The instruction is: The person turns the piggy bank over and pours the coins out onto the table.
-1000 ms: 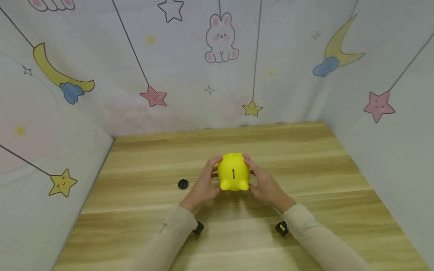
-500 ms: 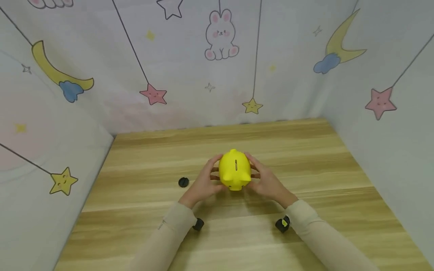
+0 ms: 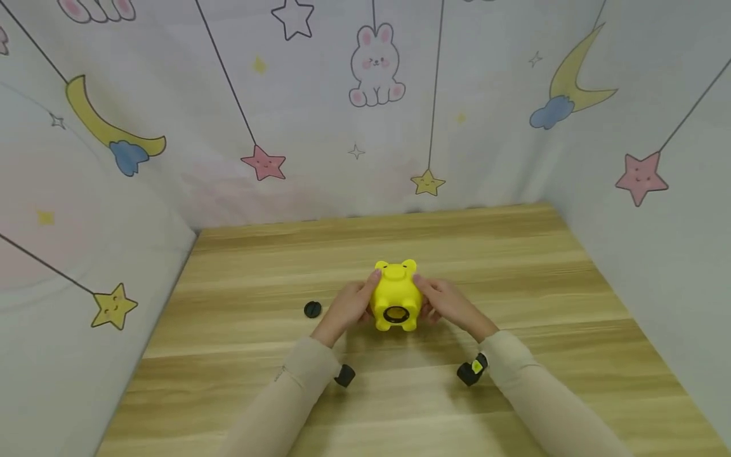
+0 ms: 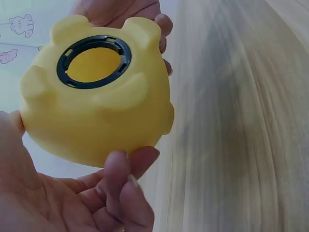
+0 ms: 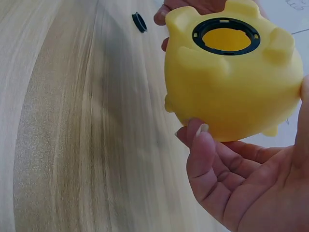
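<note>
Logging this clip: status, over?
Left hand and right hand grip yellow piggy bank, open bottom hole facing camera. Black cap lies on table, left of it. Nothing obstructing.

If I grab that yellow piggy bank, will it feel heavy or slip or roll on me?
The piggy bank is probably light: its open bottom hole shows a hollow shell. Its smooth, rounded sides might slip, so both hands cradle it. Set down, its stubby feet should stop rolling.

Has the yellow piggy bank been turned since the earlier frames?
Yes. The yellow piggy bank has been tipped: its open black-ringed bottom hole now faces the camera, not the coin slot. It remains right of the black cap.
</note>
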{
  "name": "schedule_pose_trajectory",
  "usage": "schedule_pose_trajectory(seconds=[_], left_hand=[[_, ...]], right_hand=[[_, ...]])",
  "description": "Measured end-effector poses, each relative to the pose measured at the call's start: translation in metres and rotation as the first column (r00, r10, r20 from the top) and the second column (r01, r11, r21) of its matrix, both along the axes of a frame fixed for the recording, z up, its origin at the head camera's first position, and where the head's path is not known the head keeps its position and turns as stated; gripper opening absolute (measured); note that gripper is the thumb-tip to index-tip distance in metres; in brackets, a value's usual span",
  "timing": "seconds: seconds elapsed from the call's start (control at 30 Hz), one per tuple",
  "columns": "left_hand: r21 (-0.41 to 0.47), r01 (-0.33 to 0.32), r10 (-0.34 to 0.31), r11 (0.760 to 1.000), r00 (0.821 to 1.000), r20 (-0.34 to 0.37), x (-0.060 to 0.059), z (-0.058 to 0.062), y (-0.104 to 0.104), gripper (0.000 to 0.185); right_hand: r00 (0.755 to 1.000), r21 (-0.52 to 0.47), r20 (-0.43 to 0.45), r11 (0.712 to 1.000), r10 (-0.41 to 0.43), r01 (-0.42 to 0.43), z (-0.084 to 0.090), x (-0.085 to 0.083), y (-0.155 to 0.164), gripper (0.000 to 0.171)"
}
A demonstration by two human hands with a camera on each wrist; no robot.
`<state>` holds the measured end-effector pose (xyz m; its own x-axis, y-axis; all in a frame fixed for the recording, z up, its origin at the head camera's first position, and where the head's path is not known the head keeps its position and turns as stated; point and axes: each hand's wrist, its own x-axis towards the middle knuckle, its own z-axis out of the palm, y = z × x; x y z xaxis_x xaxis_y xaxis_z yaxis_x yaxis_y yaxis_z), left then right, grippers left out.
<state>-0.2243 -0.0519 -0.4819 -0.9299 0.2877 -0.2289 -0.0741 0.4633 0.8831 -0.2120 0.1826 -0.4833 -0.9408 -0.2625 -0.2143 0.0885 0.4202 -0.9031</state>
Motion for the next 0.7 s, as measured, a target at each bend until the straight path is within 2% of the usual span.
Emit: schedule_pose_trajectory(seconds=[0.13, 0.27, 0.43, 0.57, 0.7], left_hand=[[0.041, 0.031, -0.031, 0.999, 1.0, 0.004, 0.0, -0.002, -0.003, 0.08], [0.094, 0.063, -0.064, 0.994, 0.998, 0.002, -0.003, 0.0, -0.004, 0.079], [0.217, 0.13, -0.135, 0.967, 0.991, 0.007, -0.006, 0.0, -0.01, 0.074], [0.273, 0.203, -0.196, 0.94, 0.979, -0.055, -0.005, -0.004, -0.017, 0.081], [0.315, 0.269, -0.236, 0.91, 0.962, -0.14, -0.003, -0.009, -0.019, 0.091]], right_hand=[[0.999, -0.011, 0.008, 0.999, 0.032, -0.032, 0.0, -0.001, 0.002, 0.069], [0.996, -0.063, 0.007, 0.994, 0.085, -0.084, 0.004, -0.005, 0.007, 0.07], [0.995, -0.128, -0.016, 0.986, 0.102, -0.103, 0.006, -0.006, 0.018, 0.081], [0.985, -0.112, -0.126, 0.985, 0.118, -0.132, 0.001, -0.003, 0.021, 0.095], [0.958, -0.078, -0.249, 0.983, 0.14, -0.164, -0.003, 0.003, 0.018, 0.099]])
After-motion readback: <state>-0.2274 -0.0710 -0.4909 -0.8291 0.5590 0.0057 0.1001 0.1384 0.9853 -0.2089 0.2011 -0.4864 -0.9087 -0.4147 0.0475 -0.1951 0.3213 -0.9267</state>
